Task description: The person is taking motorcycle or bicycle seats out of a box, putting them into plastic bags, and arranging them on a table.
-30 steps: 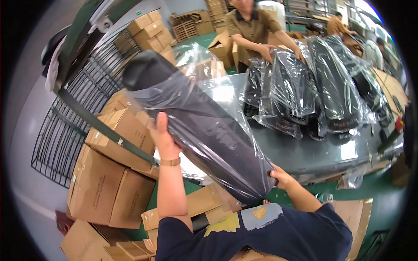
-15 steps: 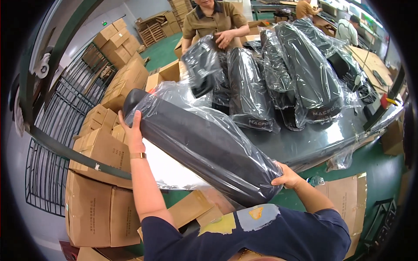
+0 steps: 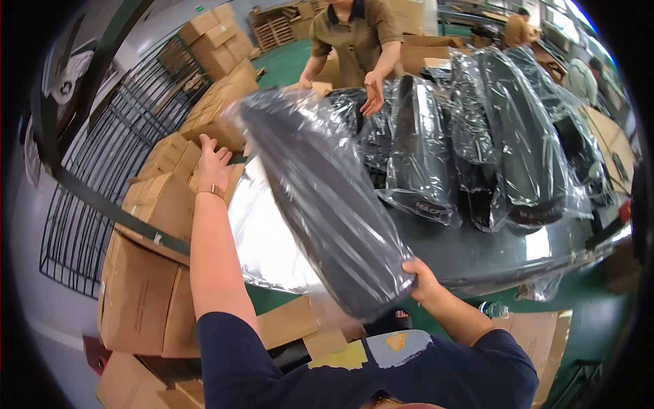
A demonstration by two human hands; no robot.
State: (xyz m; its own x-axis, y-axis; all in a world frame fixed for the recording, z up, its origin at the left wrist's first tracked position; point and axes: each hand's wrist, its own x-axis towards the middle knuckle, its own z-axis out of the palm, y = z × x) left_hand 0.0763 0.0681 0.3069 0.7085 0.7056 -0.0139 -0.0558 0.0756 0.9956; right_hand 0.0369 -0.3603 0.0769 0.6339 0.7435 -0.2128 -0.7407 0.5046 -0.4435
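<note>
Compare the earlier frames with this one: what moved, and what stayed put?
The bagged black part has swung up and away toward the table. The left hand has let go and now hangs open beside it. The right hand still grips its near end. The bagged parts on the table remain.

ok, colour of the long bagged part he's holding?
Dark grey part, in a clear plastic bag; head view.
</note>
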